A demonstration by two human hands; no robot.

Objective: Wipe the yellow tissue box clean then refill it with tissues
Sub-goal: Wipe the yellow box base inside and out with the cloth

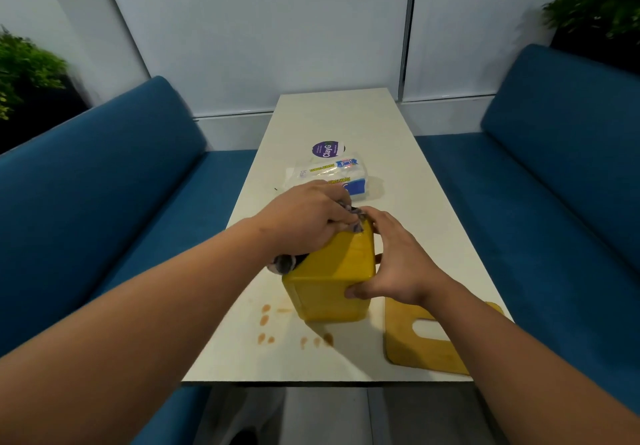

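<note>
Head view: yellow tissue box (329, 271) upright near front of white table (363, 122), lid off. L hand (304, 219) curled round dark rag (285, 263), pressing it on box top/left side; rag end hangs out below wrist. R hand (394, 261) grips box right side, thumb on near face, fingers over far edge. Yellow lid (422, 347) flat on table just right of box, partly under R forearm. Tissue pack (329, 174) behind box. Purple sticker (326, 149) beyond pack. Orange-brown drips (265, 320) on table near box base.

Yellow tissue box (330, 271) upright, lid (420, 340) seemingly beside
</note>
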